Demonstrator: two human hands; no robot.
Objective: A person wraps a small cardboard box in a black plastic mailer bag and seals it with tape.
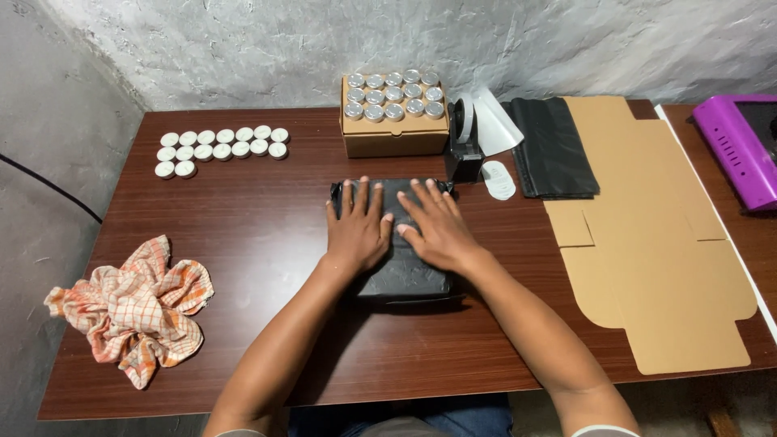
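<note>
Brown table point(267, 243) – both hands, left point(356, 231) & right point(437, 231), open, flat on black wrapped pkg point(405, 275)

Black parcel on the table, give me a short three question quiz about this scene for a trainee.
1. True or false: both hands lie flat on the black parcel.
2. Which lies nearest the left hand? A) the checked cloth B) the purple device C) the flat cardboard blank
3. Fill in: the open cardboard box holds rows of small jars with ____ lids.

Key:
1. True; the right hand rests beside the left, fingers spread.
2. A
3. Silver; the white lids lie apart, in rows on the table.
</note>
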